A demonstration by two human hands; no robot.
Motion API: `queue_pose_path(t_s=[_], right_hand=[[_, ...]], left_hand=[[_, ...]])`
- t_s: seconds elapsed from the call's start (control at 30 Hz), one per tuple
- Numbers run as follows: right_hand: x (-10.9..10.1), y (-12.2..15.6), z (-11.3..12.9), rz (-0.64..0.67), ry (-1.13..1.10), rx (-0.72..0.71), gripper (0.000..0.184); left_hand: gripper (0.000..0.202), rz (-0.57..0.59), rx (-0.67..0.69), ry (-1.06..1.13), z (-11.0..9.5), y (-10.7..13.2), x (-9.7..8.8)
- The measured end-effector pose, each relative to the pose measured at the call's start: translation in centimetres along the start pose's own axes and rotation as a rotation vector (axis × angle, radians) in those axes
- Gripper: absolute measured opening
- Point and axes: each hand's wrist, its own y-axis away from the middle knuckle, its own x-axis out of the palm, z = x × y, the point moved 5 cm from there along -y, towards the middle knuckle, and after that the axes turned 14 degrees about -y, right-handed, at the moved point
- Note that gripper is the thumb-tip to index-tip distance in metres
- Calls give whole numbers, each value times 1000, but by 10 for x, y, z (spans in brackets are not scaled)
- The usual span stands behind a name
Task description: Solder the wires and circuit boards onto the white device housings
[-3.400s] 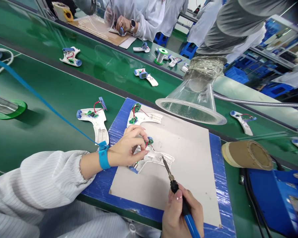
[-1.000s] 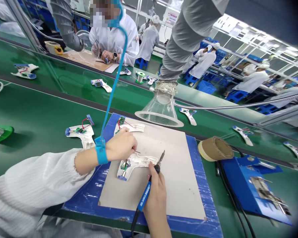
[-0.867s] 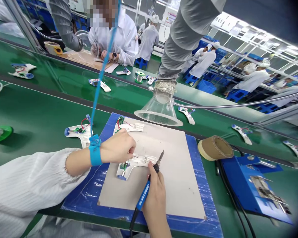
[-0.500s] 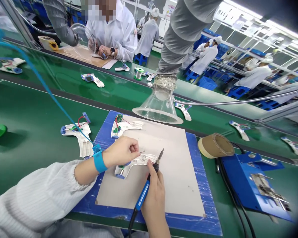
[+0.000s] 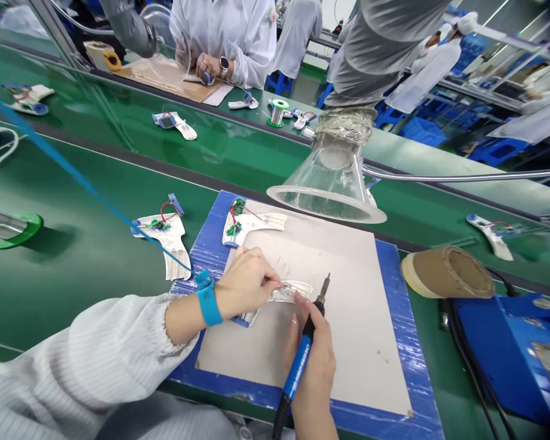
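Observation:
My right hand (image 5: 315, 348) is closed round a blue and black soldering iron (image 5: 297, 370), its metal tip pointing up and away above the work sheet. My right fingertips touch the near edge of a white plastic shell half (image 5: 294, 291). Over the same shell my left hand (image 5: 247, 282), wearing a blue wrist strap (image 5: 208, 299), has thumb and fingers pinched together. What lies in that pinch is too small to make out. The left hand hides part of the shell and its blue end. Behind it on the sheet is another shell (image 5: 252, 227) with a green circuit board and red wires.
A third wired shell (image 5: 168, 241) lies left of the blue-edged board (image 5: 364, 406). A clear fume hood (image 5: 330, 183) hangs above its far edge. To the right are a cardboard tube (image 5: 447, 272) and a blue stand (image 5: 499, 342); solder spool (image 5: 9, 225) at left. A co-worker sits opposite.
My left hand has lowered onto the shell, its pinched fingers now at the shell's surface. The soldering iron stays in my right hand. The whole view has shifted.

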Motion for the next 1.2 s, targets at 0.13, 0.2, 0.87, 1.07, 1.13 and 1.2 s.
queue_pose_path(t_s=[0.13,0.2,0.87,1.07,1.13,1.2], right_hand=[[-9,5,14,-164,29,-66,33],[-17,11,20,-277,40,-169,31],[-31,23,28,-295,-75,-365,11],[-29,21,29,-281,-66,-364,10],[-29,21,29,-283,-60,-369,10],[-29,21,28,-285,-63,-368,10]], left_hand=[[15,36,-20,-42,0,-2,0],[14,51,-15,-58,0,-3,1],[12,54,26,-15,5,-8,5],[13,73,17,-5,6,-9,5],[12,77,12,-2,6,-9,5],[12,80,9,-2,5,-8,4]])
